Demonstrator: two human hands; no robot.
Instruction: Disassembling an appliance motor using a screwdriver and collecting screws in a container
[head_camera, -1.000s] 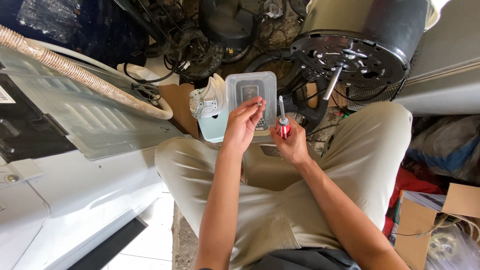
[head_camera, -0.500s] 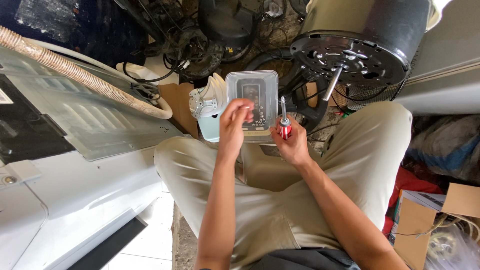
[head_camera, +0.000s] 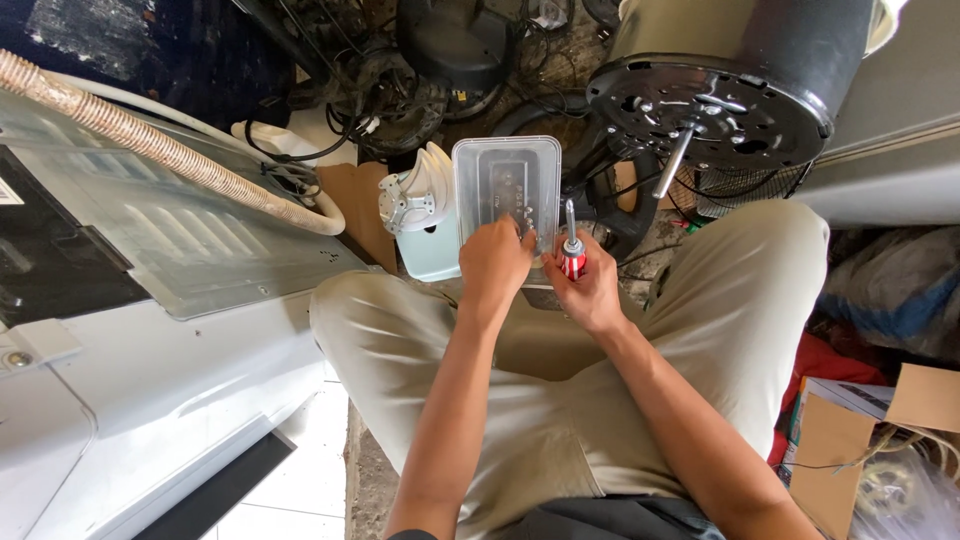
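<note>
Left hand: your left hand reaches forward with its fingers curled down into the near edge of the clear plastic tub; it seems to pinch something small inside, but what it grips is too small to tell.
Right hand: your right hand is closed around the red-handled screwdriver, the shaft pointing up and away from you.
Tub position: it sits just beyond your knees, between your thighs, its long axis running straight away from you; the dark bits in it are too blurred to name.
Key relation: the tub lies directly ahead of both hands. The left hand is already over its near rim, while the right hand rests just beside its near right corner, the screwdriver tip touching or almost touching that wall.
Nearer hand: the left, since it is in contact with the tub; the right is beside it, not inside.
Beside the tub: a pale blue fan motor housing stands touching or just left of it.
Ahead right: a round black fan base lies tilted, its metal shaft pointing toward your right hand.
Left side: a grey appliance panel with a ribbed beige hose across it.
</note>
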